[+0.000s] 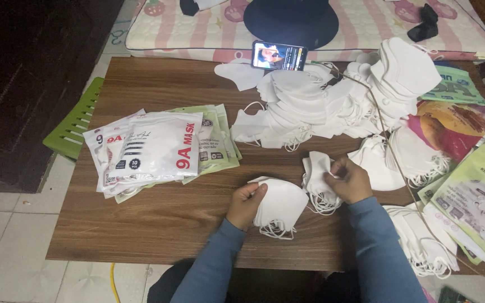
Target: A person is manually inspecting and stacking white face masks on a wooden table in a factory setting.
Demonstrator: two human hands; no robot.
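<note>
My left hand grips a small stack of folded white face masks that rests on the low wooden table, ear loops dangling toward me. My right hand holds a second bunch of white masks upright just to the right, fingers closed around its edge. Both arms wear blue sleeves. The two bunches lie side by side, close but apart.
A pile of sealed mask packets lies at the table's left. Heaps of loose white masks cover the back. Empty printed pouches sit at right. A phone with a lit screen leans against a mattress. A green stool stands at left.
</note>
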